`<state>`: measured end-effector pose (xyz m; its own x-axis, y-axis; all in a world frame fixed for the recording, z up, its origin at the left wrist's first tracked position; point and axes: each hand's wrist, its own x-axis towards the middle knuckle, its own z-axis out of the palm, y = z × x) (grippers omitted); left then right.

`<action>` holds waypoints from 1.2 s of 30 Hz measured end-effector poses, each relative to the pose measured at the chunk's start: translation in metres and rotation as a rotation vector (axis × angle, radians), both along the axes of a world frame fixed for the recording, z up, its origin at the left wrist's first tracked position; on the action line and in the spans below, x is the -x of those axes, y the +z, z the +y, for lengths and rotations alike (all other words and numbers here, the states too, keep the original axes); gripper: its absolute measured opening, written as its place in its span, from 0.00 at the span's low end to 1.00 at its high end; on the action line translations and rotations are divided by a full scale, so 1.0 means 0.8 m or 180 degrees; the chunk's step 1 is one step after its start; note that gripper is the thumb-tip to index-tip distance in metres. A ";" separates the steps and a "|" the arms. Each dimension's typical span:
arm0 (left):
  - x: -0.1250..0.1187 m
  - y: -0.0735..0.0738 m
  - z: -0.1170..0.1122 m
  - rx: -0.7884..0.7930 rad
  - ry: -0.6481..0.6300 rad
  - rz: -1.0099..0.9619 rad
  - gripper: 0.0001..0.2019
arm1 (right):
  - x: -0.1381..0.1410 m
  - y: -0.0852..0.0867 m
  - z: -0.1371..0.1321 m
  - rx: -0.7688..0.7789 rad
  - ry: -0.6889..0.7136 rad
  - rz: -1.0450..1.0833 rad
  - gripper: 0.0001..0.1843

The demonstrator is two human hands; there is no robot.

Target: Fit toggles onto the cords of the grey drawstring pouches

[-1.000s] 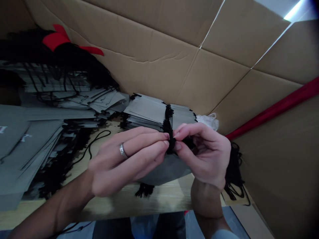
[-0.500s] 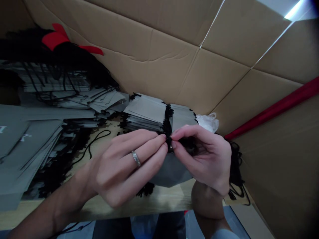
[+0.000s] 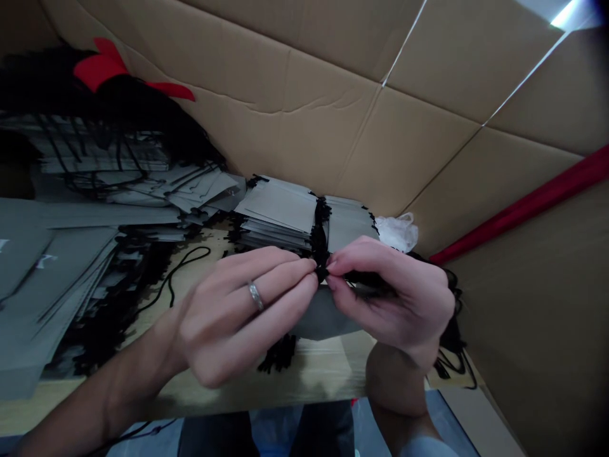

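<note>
My left hand [image 3: 247,311], with a ring on one finger, is closed in a pinch at the centre of the head view. Its fingertips grip a black cord [image 3: 321,273], bunched like a knot. From the other side, my right hand [image 3: 399,298] pinches the same cord between thumb and forefinger. Below the fingers hangs a flat grey piece [image 3: 328,314], partly covered by both hands; whether the cord runs through it is hidden. Just behind my hands lie stacks of flat grey pieces [image 3: 280,206] with black cord ends along their edges.
Large grey sheets with white print [image 3: 28,273] and black cords cover the left of the wooden table [image 3: 228,393]. A black cord heap with a red strap [image 3: 99,70] is behind them. Cardboard walls [image 3: 309,82] enclose the back and right. Crumpled clear plastic [image 3: 397,231] lies behind my right hand.
My right hand has shifted slightly right, and the bunched cord between the fingertips looks tighter. The grey piece below has risen a little. My left hand stays nearly in place.
</note>
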<state>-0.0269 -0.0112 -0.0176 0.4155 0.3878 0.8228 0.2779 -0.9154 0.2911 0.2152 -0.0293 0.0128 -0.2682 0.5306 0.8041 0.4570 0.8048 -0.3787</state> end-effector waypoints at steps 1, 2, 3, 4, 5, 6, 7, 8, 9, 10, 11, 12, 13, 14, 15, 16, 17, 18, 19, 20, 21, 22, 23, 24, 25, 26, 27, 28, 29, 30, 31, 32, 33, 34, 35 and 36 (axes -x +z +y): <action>0.000 0.006 -0.004 0.0056 0.0043 0.0076 0.15 | 0.001 -0.001 0.001 -0.0033 0.0028 0.0081 0.16; 0.000 0.012 -0.005 0.0084 0.0041 0.0095 0.14 | 0.002 -0.002 0.002 -0.0065 0.0079 0.0172 0.16; 0.000 0.017 -0.003 0.0077 0.0000 0.0092 0.12 | 0.004 -0.003 0.003 -0.0100 0.0151 0.0261 0.16; -0.001 0.020 0.001 0.0026 -0.0083 0.0038 0.10 | 0.005 -0.004 0.004 -0.0133 0.0223 0.0339 0.17; -0.002 0.022 0.007 -0.0094 -0.0228 -0.0035 0.08 | 0.006 -0.005 0.005 -0.0169 0.0286 0.0407 0.17; -0.003 0.022 0.014 -0.0174 -0.0364 -0.0074 0.07 | 0.007 -0.006 0.006 -0.0192 0.0331 0.0467 0.17; -0.005 0.022 0.020 -0.0212 -0.0431 -0.0219 0.07 | 0.008 -0.007 0.006 -0.0210 0.0364 0.0514 0.17; -0.007 0.021 0.025 -0.0182 -0.0459 -0.0314 0.08 | 0.008 -0.007 0.007 -0.0226 0.0384 0.0559 0.18; -0.008 0.019 0.029 -0.0139 -0.0470 -0.0398 0.09 | 0.009 -0.008 0.007 -0.0236 0.0398 0.0597 0.17; -0.010 0.018 0.032 -0.0113 -0.0484 -0.0471 0.10 | 0.010 -0.008 0.006 -0.0234 0.0407 0.0628 0.17; -0.011 0.018 0.033 -0.0102 -0.0507 -0.0515 0.11 | 0.010 -0.007 0.006 -0.0231 0.0424 0.0649 0.17; -0.011 0.018 0.033 -0.0108 -0.0533 -0.0553 0.11 | 0.011 -0.007 0.006 -0.0219 0.0446 0.0659 0.17; -0.012 0.018 0.033 -0.0131 -0.0557 -0.0573 0.11 | 0.011 -0.007 0.005 -0.0199 0.0473 0.0667 0.16; -0.012 0.019 0.032 -0.0150 -0.0557 -0.0580 0.11 | 0.011 -0.007 0.005 -0.0181 0.0508 0.0681 0.16; -0.012 0.020 0.032 -0.0183 -0.0565 -0.0538 0.11 | 0.011 -0.007 0.006 -0.0173 0.0548 0.0697 0.16; -0.013 0.021 0.031 -0.0223 -0.0578 -0.0462 0.10 | 0.011 -0.008 0.006 -0.0173 0.0579 0.0720 0.16; -0.013 0.021 0.031 -0.0254 -0.0556 -0.0420 0.10 | 0.011 -0.008 0.006 -0.0180 0.0599 0.0737 0.16; -0.013 0.022 0.031 -0.0299 -0.0539 -0.0413 0.09 | 0.011 -0.009 0.007 -0.0181 0.0602 0.0749 0.16; -0.013 0.022 0.031 -0.0336 -0.0501 -0.0471 0.09 | 0.011 -0.010 0.007 -0.0170 0.0595 0.0748 0.16; -0.013 0.021 0.031 -0.0376 -0.0463 -0.0555 0.08 | 0.010 -0.011 0.008 -0.0131 0.0576 0.0742 0.16; -0.011 0.022 0.032 -0.0397 -0.0433 -0.0611 0.08 | 0.010 -0.011 0.008 -0.0083 0.0553 0.0742 0.16; -0.008 0.022 0.032 -0.0385 -0.0443 -0.0567 0.07 | 0.010 -0.012 0.008 -0.0048 0.0540 0.0750 0.16; -0.005 0.023 0.033 -0.0362 -0.0489 -0.0446 0.07 | 0.010 -0.012 0.008 -0.0027 0.0543 0.0765 0.16; -0.001 0.024 0.034 -0.0281 -0.0558 -0.0238 0.07 | 0.010 -0.013 0.007 -0.0012 0.0553 0.0786 0.16; 0.002 0.024 0.034 -0.0201 -0.0623 -0.0065 0.08 | 0.010 -0.013 0.007 -0.0001 0.0574 0.0806 0.16; 0.004 0.024 0.034 -0.0134 -0.0651 0.0004 0.08 | 0.010 -0.013 0.007 0.0011 0.0597 0.0825 0.15; 0.005 0.024 0.034 -0.0101 -0.0674 0.0006 0.08 | 0.011 -0.013 0.006 0.0029 0.0615 0.0837 0.15; 0.003 0.022 0.034 -0.0101 -0.0669 -0.0084 0.07 | 0.012 -0.013 0.006 0.0051 0.0610 0.0845 0.15; 0.000 0.020 0.033 -0.0102 -0.0640 -0.0239 0.07 | 0.013 -0.014 0.007 0.0045 0.0567 0.0856 0.14; -0.005 0.017 0.033 -0.0072 -0.0615 -0.0412 0.07 | 0.014 -0.014 0.007 -0.0001 0.0484 0.0867 0.14; -0.011 0.015 0.032 0.0019 -0.0576 -0.0617 0.07 | 0.016 -0.015 0.008 -0.0075 0.0368 0.0880 0.14; -0.016 0.013 0.032 0.0202 -0.0547 -0.0781 0.08 | 0.017 -0.015 0.010 -0.0168 0.0226 0.0903 0.14; -0.021 0.011 0.032 0.0445 -0.0549 -0.0888 0.09 | 0.018 -0.015 0.012 -0.0281 0.0086 0.0931 0.14; -0.025 0.010 0.033 0.0715 -0.0582 -0.0902 0.10 | 0.019 -0.015 0.014 -0.0412 -0.0027 0.0946 0.15; -0.028 0.010 0.033 0.0952 -0.0650 -0.0828 0.12 | 0.020 -0.015 0.015 -0.0543 -0.0113 0.0936 0.15; -0.029 0.010 0.035 0.1104 -0.0716 -0.0735 0.13 | 0.019 -0.015 0.017 -0.0657 -0.0180 0.0902 0.16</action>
<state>-0.0034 0.0166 -0.0100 0.3421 0.5774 0.7413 -0.0240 -0.7833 0.6212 0.1997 -0.0158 0.0007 0.0061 0.3567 0.9342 0.4032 0.8540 -0.3288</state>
